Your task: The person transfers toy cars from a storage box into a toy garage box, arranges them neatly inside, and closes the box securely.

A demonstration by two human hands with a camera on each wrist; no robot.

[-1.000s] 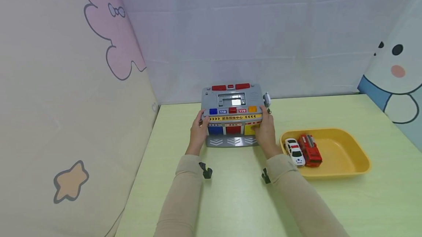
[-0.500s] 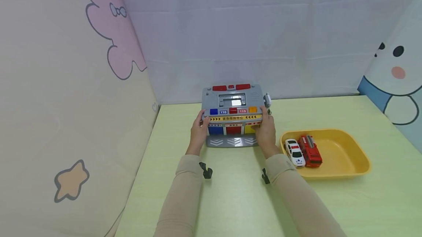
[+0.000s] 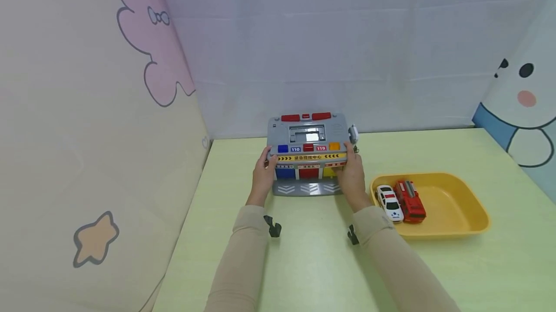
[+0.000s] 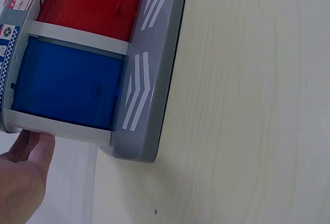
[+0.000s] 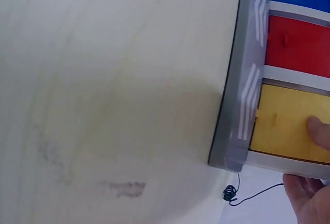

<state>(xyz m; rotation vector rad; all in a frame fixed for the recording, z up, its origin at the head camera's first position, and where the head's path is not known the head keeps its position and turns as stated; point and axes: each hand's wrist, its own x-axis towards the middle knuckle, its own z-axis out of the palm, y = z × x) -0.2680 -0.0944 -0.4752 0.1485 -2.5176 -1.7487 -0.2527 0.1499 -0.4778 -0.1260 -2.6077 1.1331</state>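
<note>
A grey toy garage (image 3: 282, 133) stands near the back of the table, its front towards me. It has a blue door (image 4: 69, 82), a red door (image 4: 90, 7) and a yellow door (image 5: 289, 121) above a grey ramp marked with white chevrons. At its left end, my left hand (image 3: 263, 177) grips the side, thumb near the front edge. The other end is held by my right hand (image 3: 353, 177), whose thumb lies on the yellow door in the right wrist view. In both wrist views part of the hand is out of frame or hidden behind the garage.
A yellow tray (image 3: 451, 201) is to the right of my right forearm. In its left part lie a white police car (image 3: 389, 202) and a red fire truck (image 3: 410, 201). Behind the garage hangs a pale cloth (image 3: 326, 61). A thin dark cord (image 5: 230, 193) lies past the garage's right end.
The scene sits slightly lower in the head view than before. Both hands keep their hold on the ends of the garage, which stays in place.
</note>
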